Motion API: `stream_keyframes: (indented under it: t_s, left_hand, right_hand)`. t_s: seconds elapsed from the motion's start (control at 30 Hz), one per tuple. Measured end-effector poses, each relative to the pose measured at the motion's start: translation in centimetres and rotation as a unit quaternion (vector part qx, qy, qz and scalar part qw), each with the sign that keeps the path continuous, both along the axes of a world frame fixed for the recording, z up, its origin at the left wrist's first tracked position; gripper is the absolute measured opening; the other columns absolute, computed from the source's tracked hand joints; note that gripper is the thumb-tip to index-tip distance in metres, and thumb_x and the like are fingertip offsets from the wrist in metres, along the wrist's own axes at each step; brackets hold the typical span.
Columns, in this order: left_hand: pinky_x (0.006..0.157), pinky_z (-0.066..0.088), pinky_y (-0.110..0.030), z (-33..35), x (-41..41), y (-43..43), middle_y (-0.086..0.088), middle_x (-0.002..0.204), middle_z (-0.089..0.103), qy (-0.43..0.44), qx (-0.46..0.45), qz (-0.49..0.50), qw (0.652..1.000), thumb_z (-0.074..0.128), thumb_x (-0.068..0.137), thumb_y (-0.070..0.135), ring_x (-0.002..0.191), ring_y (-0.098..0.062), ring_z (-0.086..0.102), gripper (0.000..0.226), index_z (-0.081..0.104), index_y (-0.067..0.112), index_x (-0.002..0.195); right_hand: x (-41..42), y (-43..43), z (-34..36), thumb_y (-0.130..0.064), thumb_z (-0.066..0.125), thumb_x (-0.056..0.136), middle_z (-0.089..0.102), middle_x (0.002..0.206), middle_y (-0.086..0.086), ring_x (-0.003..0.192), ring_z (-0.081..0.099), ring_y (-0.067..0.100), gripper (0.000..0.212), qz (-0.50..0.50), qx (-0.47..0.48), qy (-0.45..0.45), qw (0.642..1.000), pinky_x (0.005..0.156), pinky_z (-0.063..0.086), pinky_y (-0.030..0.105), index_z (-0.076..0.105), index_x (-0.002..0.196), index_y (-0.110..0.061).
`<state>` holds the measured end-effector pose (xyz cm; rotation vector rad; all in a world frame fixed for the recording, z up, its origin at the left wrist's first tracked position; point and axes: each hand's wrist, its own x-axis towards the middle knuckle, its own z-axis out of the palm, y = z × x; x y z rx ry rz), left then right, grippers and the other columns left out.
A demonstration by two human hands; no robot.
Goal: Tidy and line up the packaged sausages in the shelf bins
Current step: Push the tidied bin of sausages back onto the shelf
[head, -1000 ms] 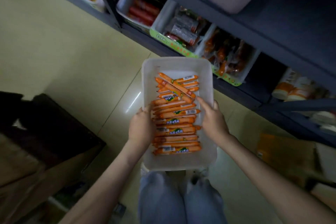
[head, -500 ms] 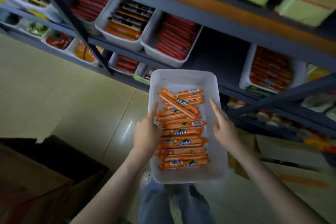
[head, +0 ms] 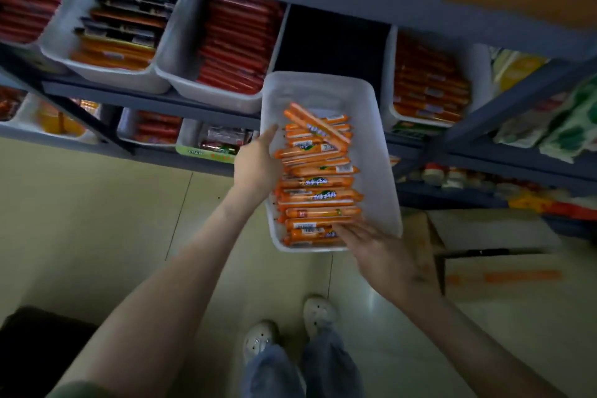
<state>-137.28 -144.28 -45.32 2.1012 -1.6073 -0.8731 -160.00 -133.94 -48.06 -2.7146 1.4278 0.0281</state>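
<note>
Grey metal shelving [head: 135, 89] runs across the top of the view, packed with white tubs of red and orange sticks, and there's the gap: a dark empty slot [head: 332, 42] between the red-sausage tub [head: 210, 87] and the orange one on the right [head: 389, 97].

And up it comes! A second ago the translucent bin [head: 371, 139] was held low over the floor; now it's been lifted, its far end level with that slot. The right hand [head: 378, 249] has left the side wall and dropped to the near right corner, fingers spread flat across the rim and the last row, looking set to push. The left hand [head: 256, 161] is clamped on the left wall, thumb up over the rim, fingers hidden behind it. That reads as tidying judged done and the bin heading home.

But is it done? The orange sausages [head: 318, 197] lie crosswise in a neat stack through the near half, labels up, ends fairly even. At the far end, though, one stray sausage [head: 318, 129] lies diagonally over the top rows, just as it did a second ago. The far third of the bin is bare. That crossed stick probably needs straightening before or after the bin slides in.
</note>
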Motion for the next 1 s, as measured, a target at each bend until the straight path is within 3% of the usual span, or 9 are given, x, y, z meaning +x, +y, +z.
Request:
stream_keyframes:
  t_s: [0.1,0.2,0.3,0.5,0.57,0.67,0.77,0.87,1.0]
  left_hand:
    - [0.075,0.054,-0.041,-1.1,0.2,-1.4,-0.017,0.102,0.067,-0.015,-0.003,-0.028,0.999,0.043,0.086,-0.001,0.09,-0.034,0.064,0.06,0.041,0.023,0.141]
    - [0.093,0.048,-0.041,-1.3,-0.1,-1.5,-0.021,0.131,0.052,-0.031,0.011,-0.068,0.997,0.045,0.093,0.008,0.111,-0.037,0.056,0.048,0.043,0.02,0.14]
    - [0.113,0.021,-0.05,-1.3,-0.4,0.9,-0.019,0.147,0.035,-0.129,-0.117,-0.152,0.973,0.038,0.098,0.027,0.136,-0.035,0.034,0.04,0.048,0.019,0.135]
    - [0.108,0.031,-0.049,-5.0,0.4,4.7,-0.012,0.109,0.068,-0.253,-0.266,-0.329,0.87,0.044,0.089,0.03,0.109,-0.028,0.062,0.042,0.065,0.005,0.115]
    - [0.107,0.037,-0.044,-5.6,0.1,3.6,-0.013,0.099,0.07,-0.288,-0.265,-0.318,0.864,0.045,0.083,0.01,0.099,-0.029,0.066,0.035,0.067,0.003,0.11]
    - [0.077,0.055,-0.034,-5.5,-0.7,0.6,-0.007,0.069,0.066,-0.298,-0.271,-0.288,0.869,0.068,0.064,-0.003,0.067,-0.025,0.066,0.02,0.069,0.008,0.082]
    - [0.06,0.052,-0.029,-5.4,-1.1,-1.9,-0.007,0.06,0.06,-0.311,-0.253,-0.278,0.873,0.069,0.059,-0.004,0.055,-0.025,0.06,0.018,0.064,0.008,0.072]
    - [0.061,0.053,-0.028,-5.3,-1.3,-4.4,-0.007,0.059,0.06,-0.33,-0.249,-0.257,0.873,0.051,0.061,0.001,0.056,-0.025,0.061,0.02,0.067,0.008,0.071]
    - [0.07,0.054,-0.03,-4.4,-2.0,-6.4,-0.011,0.07,0.065,-0.347,-0.227,-0.214,0.885,0.065,0.053,0.003,0.069,-0.029,0.064,0.028,0.068,0.003,0.081]
  right_hand:
    - [0.8,-1.0,-1.7,-0.004,0.05,0.063,0.067,0.065,-0.002,0.055,0.065,0.017,0.028,0.017,-0.036,-0.042,0.998,0.04,0.045,0.02,0.07,0.079,-0.016]
    - [2.1,-2.3,-2.4,-0.002,0.064,0.056,0.06,0.055,-0.003,0.046,0.057,0.015,0.019,0.023,-0.025,-0.034,0.999,0.039,0.042,0.019,0.065,0.07,-0.016]
    - [2.5,-3.8,-3.3,-0.001,0.079,0.051,0.061,0.056,-0.001,0.048,0.058,0.016,0.028,0.001,-0.022,-0.029,0.999,0.041,0.045,0.022,0.065,0.071,-0.015]
    - [4.1,-8.4,-2.1,-0.005,0.032,0.066,0.059,0.051,0.0,0.045,0.059,0.02,0.036,-0.024,-0.093,-0.07,0.993,0.039,0.042,0.021,0.067,0.065,-0.014]
    - [4.5,-9.7,-2.3,-0.004,0.029,0.066,0.058,0.05,0.0,0.043,0.058,0.019,0.037,-0.021,-0.096,-0.071,0.993,0.039,0.042,0.021,0.065,0.063,-0.013]
    - [4.9,-12.2,-3.3,0.003,0.049,0.064,0.057,0.05,0.003,0.042,0.058,0.02,0.019,-0.044,-0.095,-0.075,0.992,0.038,0.042,0.024,0.063,0.062,-0.01]
    - [5.0,-14.6,-4.3,0.016,0.072,0.048,0.06,0.056,0.006,0.053,0.061,0.026,0.031,-0.073,-0.084,-0.091,0.99,0.047,0.048,0.031,0.063,0.067,-0.007]
    - [4.9,-16.6,-4.8,0.009,0.071,0.061,0.063,0.068,0.007,0.068,0.062,0.028,0.026,-0.071,-0.128,-0.105,0.984,0.064,0.047,0.034,0.064,0.079,-0.007]
    - [3.0,-17.4,-4.3,0.002,0.068,0.074,0.059,0.121,0.016,0.116,0.049,0.032,0.058,-0.127,-0.173,-0.091,0.972,0.096,0.043,0.045,0.051,0.129,-0.005]
